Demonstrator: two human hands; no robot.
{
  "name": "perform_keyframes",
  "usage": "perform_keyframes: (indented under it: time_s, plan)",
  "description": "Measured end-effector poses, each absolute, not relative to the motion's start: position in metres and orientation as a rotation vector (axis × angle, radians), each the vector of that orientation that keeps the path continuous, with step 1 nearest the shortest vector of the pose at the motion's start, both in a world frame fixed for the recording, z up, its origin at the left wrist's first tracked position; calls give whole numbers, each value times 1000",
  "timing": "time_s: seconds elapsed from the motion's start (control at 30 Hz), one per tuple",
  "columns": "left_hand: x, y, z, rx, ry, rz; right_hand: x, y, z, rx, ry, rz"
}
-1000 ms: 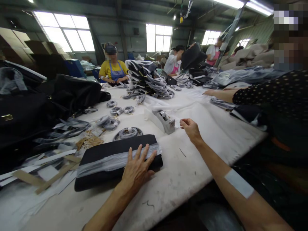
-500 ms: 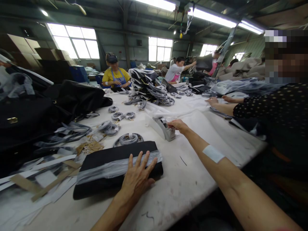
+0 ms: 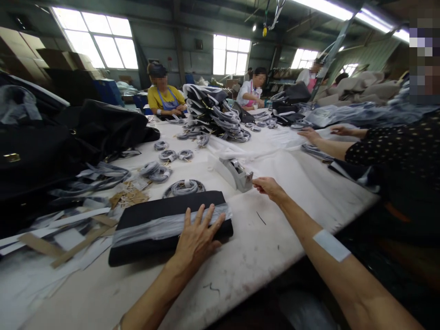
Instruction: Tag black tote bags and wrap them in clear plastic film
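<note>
A black bag (image 3: 137, 252) lies flat on the table, with a band of translucent wrap (image 3: 147, 231) around it. My left hand (image 3: 197, 233) rests on its right part, fingers spread over the wrap. Behind the bag stands a grey tape dispenser (image 3: 233, 174). My right hand (image 3: 270, 187) is just right of the dispenser's front end, thumb and fingers pinched together; what they hold, if anything, is too small to make out. A wrapped coiled strap (image 3: 185, 187) lies just behind the bag.
Black bags (image 3: 103, 128) are heaped at the left, near paper strips (image 3: 41, 245) and brown tags (image 3: 129, 197). A tall stack of wrapped pieces (image 3: 215, 112) stands mid-table. At the right, a co-worker's hands (image 3: 311, 134) touch clear plastic. The table edge (image 3: 261, 282) runs diagonally at the front.
My right hand has moved right, from touching the dispenser's front end to just beside it. My left hand stays on the bag. The head view has tilted down slightly.
</note>
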State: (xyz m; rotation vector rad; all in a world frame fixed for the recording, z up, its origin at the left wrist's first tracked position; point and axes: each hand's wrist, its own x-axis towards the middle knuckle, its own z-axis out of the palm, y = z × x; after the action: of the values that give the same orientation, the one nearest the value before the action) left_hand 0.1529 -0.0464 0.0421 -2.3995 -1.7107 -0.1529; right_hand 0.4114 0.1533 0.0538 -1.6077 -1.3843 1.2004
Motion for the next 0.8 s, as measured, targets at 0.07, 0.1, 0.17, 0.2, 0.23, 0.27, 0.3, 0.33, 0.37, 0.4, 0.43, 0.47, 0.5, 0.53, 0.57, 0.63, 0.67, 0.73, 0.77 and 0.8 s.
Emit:
perform_keyframes:
  time_s: [0.07,0.1,0.17,0.2,0.23,0.27,0.3,0.33,0.37,0.4,0.43,0.47,0.5,0.53,0.57,0.63,0.67,0.73,0.77,0.8]
  plan:
    - [153,-47,42,-2403,-1707,-152,416,154,52,-1648,-1421,1185]
    - [153,-47,42,-2401,-1710,-153,419,153,52,-1671,-1445,1178]
    - [154,-47,42,-2401,-1717,-157,426,147,53,-1708,-1497,1176]
    - [154,-47,42,-2405,-1715,-157,428,143,54,-1713,-1525,1186]
    - [154,-47,42,-2408,-1712,-157,428,137,56,-1702,-1556,1209]
    - [155,-47,43,-2408,-1708,-158,426,131,58,-1676,-1590,1242]
    - [155,-47,43,-2406,-1705,-159,421,125,62,-1637,-1626,1286]
    - [155,-47,43,-2403,-1705,-160,413,119,66,-1593,-1660,1335]
    - [155,-47,43,-2399,-1707,-161,404,113,71,-1536,-1706,1395]
    - [156,-47,43,-2396,-1710,-163,392,107,77,-1465,-1767,1459]
    - [156,-47,42,-2397,-1710,-164,380,102,82,-1388,-1840,1524]
    - [156,-48,42,-2399,-1708,-165,368,97,87,-1310,-1922,1584]
    - [156,-48,42,-2401,-1705,-169,357,94,90,-1248,-1999,1626]
    - [156,-48,42,-2402,-1701,-173,348,92,91,-1216,-2068,1640]
    - [156,-48,42,-2402,-1697,-177,341,91,90,-1227,-2118,1623]
    - [156,-48,42,-2402,-1693,-180,334,93,85,-1344,-2165,1549]
    - [156,-48,43,-2403,-1693,-179,334,96,80,-1400,-2179,1521]
    - [156,-48,43,-2409,-1693,-173,337,102,72,-1475,-2190,1527]
    - [156,-47,43,-2412,-1692,-171,339,104,68,-1495,-2186,1551]
    - [156,-47,43,-2414,-1689,-170,341,106,65,-1507,-2177,1574]
